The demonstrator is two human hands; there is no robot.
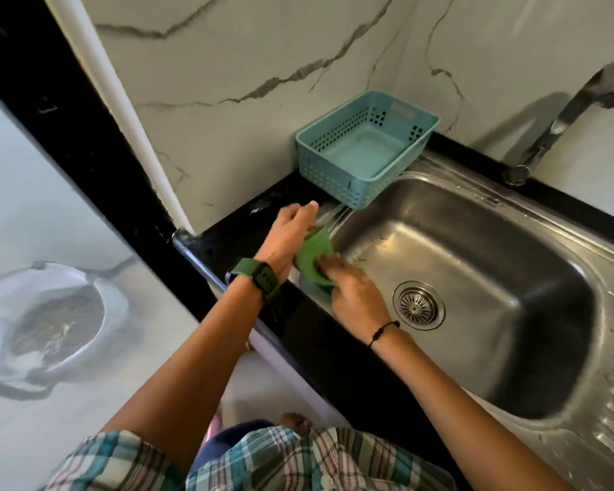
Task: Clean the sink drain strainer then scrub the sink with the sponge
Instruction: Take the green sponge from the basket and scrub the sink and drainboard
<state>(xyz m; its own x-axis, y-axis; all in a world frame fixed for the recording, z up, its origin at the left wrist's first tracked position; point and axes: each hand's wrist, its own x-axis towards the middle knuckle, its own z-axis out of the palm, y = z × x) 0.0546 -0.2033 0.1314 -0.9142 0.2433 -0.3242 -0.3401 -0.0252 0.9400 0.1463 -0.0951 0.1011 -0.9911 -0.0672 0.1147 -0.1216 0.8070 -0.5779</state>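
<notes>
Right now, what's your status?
Both hands on green sponge at sink rim. Strainer seated in drain. Nothing blocking.

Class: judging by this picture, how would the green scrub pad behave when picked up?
The green scrub pad bends between both hands, so it is probably floppy. It looks thin, hence likely light. Held at the wet-looking sink rim, it may be slippery.

The person wore a checked shirt (270,462) with short sleeves, in teal, white and pink squares. A dark green watch (259,278) with a square black face sat on the left wrist. A thin black string band (383,333) went round the right wrist.
</notes>
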